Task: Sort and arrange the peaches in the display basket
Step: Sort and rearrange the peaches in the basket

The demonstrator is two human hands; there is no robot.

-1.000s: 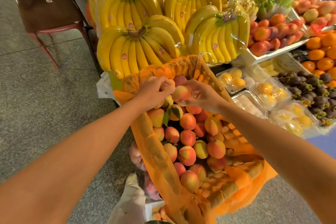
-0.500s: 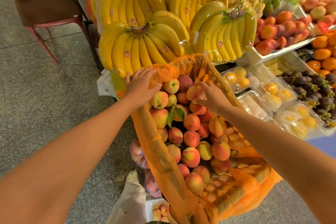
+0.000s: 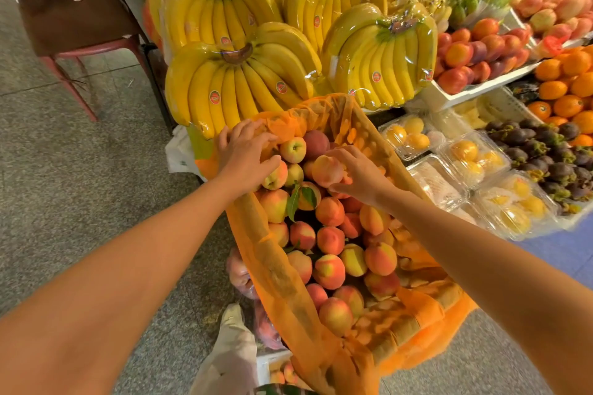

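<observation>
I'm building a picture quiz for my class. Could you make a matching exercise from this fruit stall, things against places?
1 bananas
2 chair
3 dark purple fruit
4 right hand

a far left, on the floor
b gripping a peach in the basket
c right edge, next to the oranges
d behind the basket, in clear film

Pairs: 1-d, 2-a, 3-c, 4-b

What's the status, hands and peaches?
Left hand open, resting on far-left peaches. Right hand grips round pink-orange peach in orange-mesh-lined woven basket. Mesh bunched at far rim.
</observation>
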